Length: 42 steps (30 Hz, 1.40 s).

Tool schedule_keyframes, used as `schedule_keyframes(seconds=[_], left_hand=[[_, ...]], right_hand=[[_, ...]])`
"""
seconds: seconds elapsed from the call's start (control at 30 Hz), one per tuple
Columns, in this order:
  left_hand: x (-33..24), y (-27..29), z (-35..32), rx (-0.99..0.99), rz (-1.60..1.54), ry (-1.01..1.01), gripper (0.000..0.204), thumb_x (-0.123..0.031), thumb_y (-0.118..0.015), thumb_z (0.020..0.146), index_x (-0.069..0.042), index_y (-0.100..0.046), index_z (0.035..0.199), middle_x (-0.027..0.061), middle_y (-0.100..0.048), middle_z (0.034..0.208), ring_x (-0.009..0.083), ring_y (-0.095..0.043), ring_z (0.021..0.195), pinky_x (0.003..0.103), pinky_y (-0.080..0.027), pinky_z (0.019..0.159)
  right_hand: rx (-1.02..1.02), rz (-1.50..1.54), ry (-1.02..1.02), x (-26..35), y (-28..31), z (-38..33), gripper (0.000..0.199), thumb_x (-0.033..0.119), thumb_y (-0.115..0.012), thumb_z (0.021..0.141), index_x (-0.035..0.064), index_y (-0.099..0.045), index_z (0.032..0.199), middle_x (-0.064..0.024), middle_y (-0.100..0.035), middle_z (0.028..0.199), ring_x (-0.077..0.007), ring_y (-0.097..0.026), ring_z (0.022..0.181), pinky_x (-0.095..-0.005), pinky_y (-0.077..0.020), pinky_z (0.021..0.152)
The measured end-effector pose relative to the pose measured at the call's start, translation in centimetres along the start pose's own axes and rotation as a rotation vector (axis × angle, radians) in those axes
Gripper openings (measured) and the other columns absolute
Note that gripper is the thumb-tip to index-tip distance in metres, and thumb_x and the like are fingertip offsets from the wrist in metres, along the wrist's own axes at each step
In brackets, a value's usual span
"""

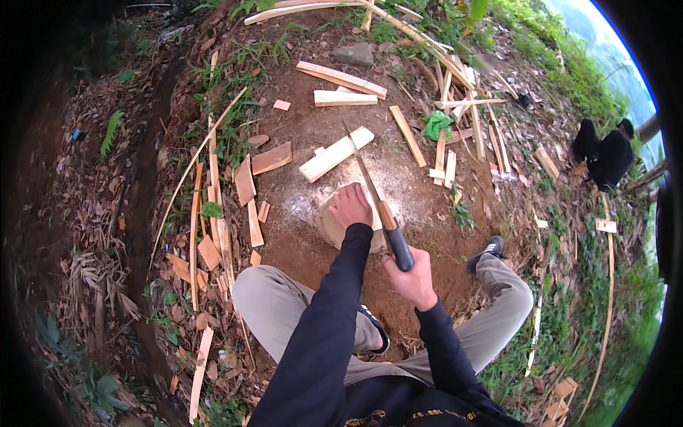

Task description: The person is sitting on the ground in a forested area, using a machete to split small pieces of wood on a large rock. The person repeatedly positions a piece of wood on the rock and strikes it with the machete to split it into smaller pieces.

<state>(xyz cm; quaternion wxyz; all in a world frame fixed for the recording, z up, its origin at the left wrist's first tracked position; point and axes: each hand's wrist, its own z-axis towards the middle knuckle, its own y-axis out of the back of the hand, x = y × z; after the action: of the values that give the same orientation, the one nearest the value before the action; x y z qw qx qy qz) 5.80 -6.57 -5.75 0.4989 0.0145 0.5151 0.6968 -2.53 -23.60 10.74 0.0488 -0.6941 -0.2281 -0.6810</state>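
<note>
A machete [367, 171] with a long narrow blade and a dark handle is gripped in my right hand [414, 276], its tip pointing away from me. My left hand [352, 206] lies on a round wooden stump [331, 229] between my knees, fingers stretched forward, left of the blade. A pale wood edge shows between that hand and the blade; whether the hand touches it I cannot tell. Just beyond the stump, a pale wooden block [336, 154] lies on the ground, and the blade crosses over its right end in this view. Pale wood dust surrounds the stump.
Planks [341, 80] lie farther ahead, with a wood pile [455, 89] and a green plastic bag [436, 124] at right. Long strips [213, 192] and offcuts [272, 158] line the left. A person in dark clothes [612, 158] is at far right. A grey stone [353, 55] sits beyond.
</note>
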Motion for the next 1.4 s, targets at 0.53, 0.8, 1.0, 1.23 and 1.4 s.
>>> schedule_keyframes(seconds=[0.53,0.8,1.0,1.23,1.4], left_hand=[[-0.4,0.5,0.6,0.014,0.054,0.159,0.019,-0.026,-0.047,0.096,-0.009,-0.054,0.095,0.0093,-0.054,0.096,0.0302,-0.052,0.095,0.047,-0.036,0.081],[0.1,0.2,0.8,-0.009,-0.008,0.162,0.023,-0.028,-0.045,0.098,-0.008,-0.055,0.092,0.0116,-0.055,0.095,0.0324,-0.052,0.098,0.048,-0.035,0.083],[-0.1,0.0,0.5,0.022,0.012,0.165,0.022,-0.028,-0.046,0.097,-0.008,-0.055,0.091,0.0112,-0.053,0.095,0.0313,-0.05,0.095,0.047,-0.034,0.082],[-0.1,-0.1,0.3,-0.021,0.017,0.13,0.022,-0.028,-0.046,0.097,-0.009,-0.055,0.091,0.0113,-0.053,0.093,0.0313,-0.051,0.093,0.048,-0.034,0.08],[-0.1,0.0,0.6,0.055,0.073,0.17,0.021,-0.028,-0.046,0.097,-0.01,-0.056,0.092,0.0104,-0.053,0.094,0.0306,-0.051,0.095,0.047,-0.035,0.081]], right_hand=[[0.06,-0.125,0.066,1.0,2.2,-1.6,0.018,0.01,-0.067,0.076,-0.0029,-0.057,0.068,-0.0151,-0.05,0.051,-0.0221,-0.049,0.042,-0.0356,-0.0425,0.049],[0.071,-0.167,0.054,1.7,2.6,-1.6,0.021,0.01,-0.067,0.075,-0.0024,-0.054,0.064,-0.0158,-0.045,0.05,-0.0208,-0.044,0.041,-0.0365,-0.0404,0.048],[0.059,-0.154,0.093,0.5,0.5,1.0,0.021,0.011,-0.068,0.076,-0.0024,-0.055,0.067,-0.018,-0.047,0.052,-0.0215,-0.051,0.042,-0.0365,-0.0416,0.048],[0.089,-0.173,0.07,2.0,3.4,-3.8,0.019,0.009,-0.067,0.073,-0.0006,-0.053,0.064,-0.0138,-0.043,0.05,-0.0201,-0.049,0.044,-0.0349,-0.0409,0.047],[0.061,-0.181,0.135,0.0,0.7,-0.2,0.023,0.01,-0.07,0.073,-0.0022,-0.052,0.064,-0.0205,-0.048,0.053,-0.0352,-0.055,0.046,-0.0386,-0.0433,0.048]])
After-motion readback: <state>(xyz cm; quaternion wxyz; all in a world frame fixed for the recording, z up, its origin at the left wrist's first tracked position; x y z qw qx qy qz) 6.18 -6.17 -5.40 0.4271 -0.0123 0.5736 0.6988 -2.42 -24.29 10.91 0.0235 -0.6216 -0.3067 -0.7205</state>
